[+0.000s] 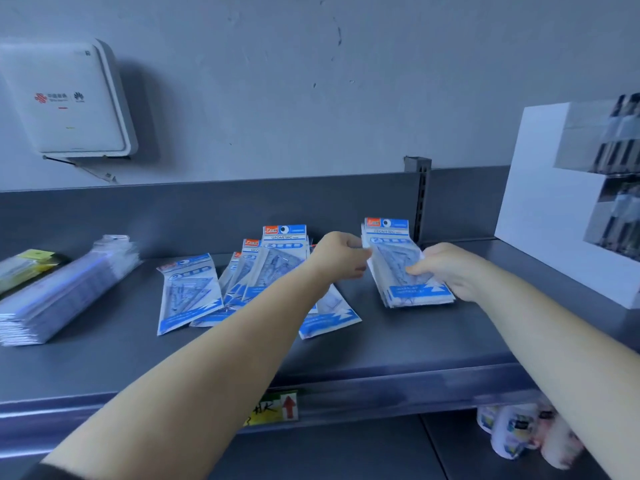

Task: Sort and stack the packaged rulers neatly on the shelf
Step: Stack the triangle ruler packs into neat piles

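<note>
Both hands clamp 1 ruler-pack stack (403, 268) on the shelf (381, 344): left hand (341, 254) pinching its left edge, right hand (446, 268) curled round the right. Loose packs (242, 285) fan out left.

Both hands are on the squared stack of ruler packs (403, 268), which stands on the grey shelf (450, 344). The left hand (341, 254) pinches the stack's left edge, and the right hand (446, 268) curls over its right side with fingers on the top pack. Just left of the stack, the loose ruler packs (242, 285) lie fanned and overlapping. Far left of the stack sits a pile of long clear packs (65, 289). Right of the stack stands a white display box (540, 216).
</note>
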A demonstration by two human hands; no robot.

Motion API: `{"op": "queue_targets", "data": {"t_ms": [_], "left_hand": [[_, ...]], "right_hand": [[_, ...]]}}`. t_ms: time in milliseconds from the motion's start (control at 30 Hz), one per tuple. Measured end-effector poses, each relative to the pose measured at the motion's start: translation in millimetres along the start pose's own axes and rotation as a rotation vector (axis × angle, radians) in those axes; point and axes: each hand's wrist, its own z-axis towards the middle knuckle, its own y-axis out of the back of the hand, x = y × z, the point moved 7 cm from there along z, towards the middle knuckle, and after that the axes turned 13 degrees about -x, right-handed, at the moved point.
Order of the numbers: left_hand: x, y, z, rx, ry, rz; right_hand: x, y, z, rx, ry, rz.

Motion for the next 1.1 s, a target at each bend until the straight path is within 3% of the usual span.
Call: {"op": "queue_targets", "data": {"t_ms": [133, 267, 433, 633, 933, 1100], "left_hand": [[-5.6, 38.0, 7.6, -0.163, -0.075, 0.042], [1.3, 96.1, 7.7, -0.277, -0.132, 0.178], [26.7, 169.3, 4.7, -0.4, -0.092, 0.377], [78.0, 213.5, -8.7, -0.225, 0.222, 0.898], [105.5, 219.3, 3.4, -0.17, 0.255, 0.893], [96.3, 216.0, 2.8, -0.198, 0.119, 0.837]], "right_hand": [[13.1, 4.2, -3.8, -0.091, 0.109, -0.275], [57.1, -6.9, -16.7, -0.215, 0.348, -0.222], [99.7, -64.3, -53.0, -0.049, 0.473, -0.224], [104.8, -117.6, -60.8, 0.129, 0.322, -0.293], [96.9, -140.3, -58.4, 0.1, 0.144, -0.387], [102.8, -133.1, -70.5, 0.089, 0.095, -0.257]]}}
